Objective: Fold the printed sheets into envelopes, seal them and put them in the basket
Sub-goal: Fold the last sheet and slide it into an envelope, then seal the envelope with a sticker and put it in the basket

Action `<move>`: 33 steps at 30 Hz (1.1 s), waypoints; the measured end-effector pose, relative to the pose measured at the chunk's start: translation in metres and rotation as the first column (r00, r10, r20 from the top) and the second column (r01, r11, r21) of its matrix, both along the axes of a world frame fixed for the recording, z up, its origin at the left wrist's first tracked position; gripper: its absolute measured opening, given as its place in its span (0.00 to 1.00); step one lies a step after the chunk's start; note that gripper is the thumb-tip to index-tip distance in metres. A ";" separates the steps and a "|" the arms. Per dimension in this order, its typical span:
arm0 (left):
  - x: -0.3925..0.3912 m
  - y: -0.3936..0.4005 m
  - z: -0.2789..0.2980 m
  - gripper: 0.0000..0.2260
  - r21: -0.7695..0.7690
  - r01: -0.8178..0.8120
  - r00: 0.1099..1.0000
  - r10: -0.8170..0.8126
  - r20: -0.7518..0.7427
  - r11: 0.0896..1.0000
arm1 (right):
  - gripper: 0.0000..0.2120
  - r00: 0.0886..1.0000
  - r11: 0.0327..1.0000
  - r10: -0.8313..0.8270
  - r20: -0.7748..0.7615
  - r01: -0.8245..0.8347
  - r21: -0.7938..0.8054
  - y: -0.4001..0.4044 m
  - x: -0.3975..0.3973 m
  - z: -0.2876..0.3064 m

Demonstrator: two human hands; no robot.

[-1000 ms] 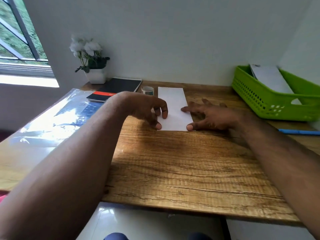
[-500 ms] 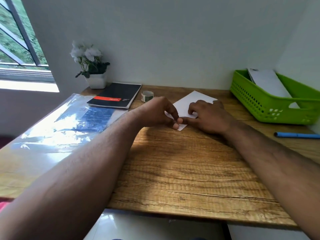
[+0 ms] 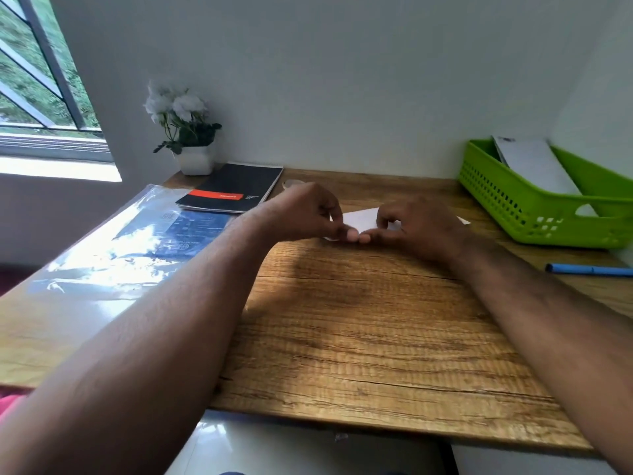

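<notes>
Head view, angled down over desk (image 3: 342,337)

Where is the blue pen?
The blue pen lies on the wooden desk at the far right edge of the head view, just in front of the green basket and beside the right forearm.

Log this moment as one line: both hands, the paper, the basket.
left hand: pinching paper's near edge | right hand: pinching same edge | white paper: on desk, being folded | green basket: holds an envelope
</notes>
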State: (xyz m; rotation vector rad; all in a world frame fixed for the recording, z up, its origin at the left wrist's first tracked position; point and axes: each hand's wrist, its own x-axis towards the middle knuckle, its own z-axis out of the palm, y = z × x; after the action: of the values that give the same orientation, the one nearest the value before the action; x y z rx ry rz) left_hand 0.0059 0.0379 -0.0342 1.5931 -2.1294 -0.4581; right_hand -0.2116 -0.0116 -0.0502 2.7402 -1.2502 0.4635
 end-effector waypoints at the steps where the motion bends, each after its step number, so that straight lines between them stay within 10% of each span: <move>1: 0.000 0.003 0.003 0.28 0.052 0.026 0.999 -0.027 0.030 0.998 | 0.24 1.000 0.997 0.025 -0.009 -0.026 -0.068 0.000 0.002 0.000; 6: 0.007 0.001 0.011 0.14 -0.098 0.046 0.997 -0.039 0.064 0.994 | 0.22 0.978 0.935 0.183 0.097 -0.143 -0.325 0.003 0.003 0.001; 8: 0.009 0.000 0.010 0.11 -0.220 -0.011 0.974 -0.040 -0.225 0.976 | 0.18 0.962 0.866 0.225 0.157 -0.124 -0.484 0.003 0.003 0.006; 11: 0.016 0.000 0.013 0.13 -0.148 -0.141 0.673 -0.015 -0.739 0.979 | 0.20 0.953 0.802 0.169 0.250 0.014 -0.597 0.002 -0.001 0.011; 13: 0.024 -0.005 0.008 0.16 -0.031 -0.256 0.579 0.127 -0.805 0.966 | 0.24 0.968 0.825 0.099 0.230 0.049 -0.563 0.002 -0.004 0.010; 17: 0.034 -0.016 -0.009 0.21 0.019 -0.469 0.834 0.450 -0.320 0.883 | 0.24 0.998 0.998 -0.060 0.023 0.060 -0.018 0.000 -0.004 -0.002; 20: 0.030 -0.010 -0.008 0.21 0.018 -0.465 0.881 0.465 -0.087 0.885 | 0.25 0.996 0.933 -0.034 -0.086 0.062 0.355 -0.003 -0.005 -0.013; 33: 0.013 -0.026 -0.024 0.23 -0.178 -0.464 0.838 0.495 0.230 0.868 | 0.31 0.953 0.929 0.020 -0.303 0.094 0.358 -0.004 0.001 -0.013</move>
State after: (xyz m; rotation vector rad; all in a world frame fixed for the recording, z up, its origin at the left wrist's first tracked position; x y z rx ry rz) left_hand 0.0184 0.0118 -0.0584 2.1289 -1.7833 0.0531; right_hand -0.2103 -0.0160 -0.0632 2.9210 -1.4222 -0.2203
